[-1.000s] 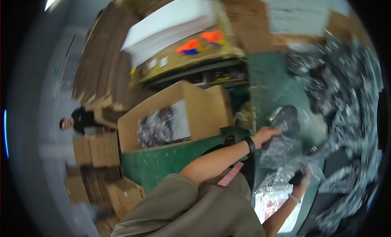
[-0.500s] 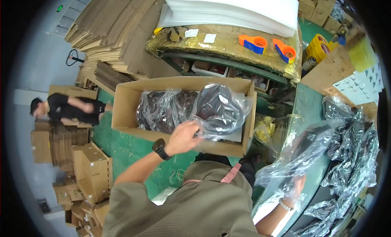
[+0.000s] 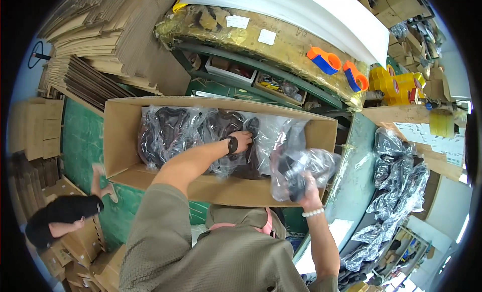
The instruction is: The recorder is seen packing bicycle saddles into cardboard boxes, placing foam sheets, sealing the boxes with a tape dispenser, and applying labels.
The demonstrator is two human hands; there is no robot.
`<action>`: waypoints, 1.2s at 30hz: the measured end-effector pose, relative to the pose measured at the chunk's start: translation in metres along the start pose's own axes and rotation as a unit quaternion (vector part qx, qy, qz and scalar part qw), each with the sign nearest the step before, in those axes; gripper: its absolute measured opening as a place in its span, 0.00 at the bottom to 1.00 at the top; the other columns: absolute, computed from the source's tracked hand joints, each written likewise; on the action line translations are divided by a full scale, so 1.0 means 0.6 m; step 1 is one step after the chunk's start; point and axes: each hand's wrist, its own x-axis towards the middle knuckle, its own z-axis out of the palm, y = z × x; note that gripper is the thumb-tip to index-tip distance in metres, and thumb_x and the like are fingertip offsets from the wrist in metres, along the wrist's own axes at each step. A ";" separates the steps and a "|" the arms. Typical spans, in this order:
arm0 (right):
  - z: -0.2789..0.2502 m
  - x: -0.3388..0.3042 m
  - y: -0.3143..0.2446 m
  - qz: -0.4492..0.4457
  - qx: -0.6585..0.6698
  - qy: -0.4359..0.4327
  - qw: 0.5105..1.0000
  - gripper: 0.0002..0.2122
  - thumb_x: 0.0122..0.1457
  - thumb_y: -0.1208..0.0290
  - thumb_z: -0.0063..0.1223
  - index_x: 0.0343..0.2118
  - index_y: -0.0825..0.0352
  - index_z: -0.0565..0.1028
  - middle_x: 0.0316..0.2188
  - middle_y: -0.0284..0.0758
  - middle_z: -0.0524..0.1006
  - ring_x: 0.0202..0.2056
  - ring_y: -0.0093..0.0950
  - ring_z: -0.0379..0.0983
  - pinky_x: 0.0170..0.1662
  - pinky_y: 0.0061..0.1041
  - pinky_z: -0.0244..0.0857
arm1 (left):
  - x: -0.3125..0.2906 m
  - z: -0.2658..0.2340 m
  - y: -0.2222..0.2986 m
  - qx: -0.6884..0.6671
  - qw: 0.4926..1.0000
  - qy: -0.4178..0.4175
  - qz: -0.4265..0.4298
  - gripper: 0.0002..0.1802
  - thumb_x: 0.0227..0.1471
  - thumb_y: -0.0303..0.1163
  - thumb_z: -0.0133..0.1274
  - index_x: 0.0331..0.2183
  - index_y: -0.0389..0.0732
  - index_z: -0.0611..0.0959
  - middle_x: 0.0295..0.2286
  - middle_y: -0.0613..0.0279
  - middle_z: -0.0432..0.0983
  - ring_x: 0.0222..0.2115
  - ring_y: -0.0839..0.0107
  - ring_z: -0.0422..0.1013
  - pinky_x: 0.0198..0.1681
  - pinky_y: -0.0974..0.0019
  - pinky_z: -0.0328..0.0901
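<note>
Mid-frame, the left hand (image 3: 243, 140) touches a dark wrapped piece (image 3: 253, 129) in the carton (image 3: 118, 141), perhaps steadying it; whether it grips, I can't tell. Right of centre, the right hand (image 3: 310, 192) clasps a bagged part (image 3: 290, 172), probably firmly because loose plastic slips.

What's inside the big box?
Dark things in clear bags, and the left hand at them. Whatever lies underneath is covered by the bags, so I can't tell.

Bright light, bent edges, black corners, glinting plastic wrap (image 3: 399, 179), held bag (image 3: 321, 163) motion-blurred
</note>
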 end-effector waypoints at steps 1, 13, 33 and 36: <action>0.008 0.027 0.007 0.012 -0.003 -0.010 1.000 0.18 0.60 0.59 0.47 0.44 0.69 0.73 0.35 0.40 0.78 0.33 0.38 0.77 0.39 0.40 0.75 | -0.009 0.012 0.000 -0.002 0.998 0.015 -0.057 0.11 0.48 0.36 0.51 0.26 0.41 0.84 0.42 0.58 0.75 0.52 0.57 0.67 0.58 0.57 0.61; -0.146 0.340 0.066 -0.026 -0.366 0.230 0.901 0.25 0.65 0.48 0.42 0.45 0.68 0.78 0.42 0.40 0.79 0.43 0.29 0.75 0.41 0.30 0.71 | -0.038 -0.063 0.059 -0.110 0.978 -0.032 -0.175 0.14 0.45 0.33 0.53 0.34 0.36 0.82 0.44 0.49 0.76 0.57 0.51 0.63 0.63 0.52 0.54; -0.022 0.001 -0.088 -0.527 -0.433 0.058 0.729 0.15 0.62 0.66 0.50 0.46 0.71 0.75 0.44 0.49 0.76 0.46 0.46 0.74 0.51 0.38 0.68 | 0.174 -0.094 0.106 -0.063 0.983 -0.080 -0.155 0.37 0.49 0.41 0.56 0.59 0.39 0.68 0.64 0.53 0.53 0.67 0.49 0.44 0.67 0.41 0.42; -0.196 -0.101 -0.123 -0.543 -0.430 0.243 0.679 0.15 0.59 0.66 0.52 0.44 0.71 0.76 0.39 0.49 0.78 0.43 0.47 0.75 0.47 0.39 0.69 | 0.195 -0.115 0.117 0.027 0.976 -0.171 -0.134 0.33 0.52 0.43 0.54 0.58 0.42 0.71 0.65 0.56 0.51 0.67 0.48 0.40 0.66 0.40 0.44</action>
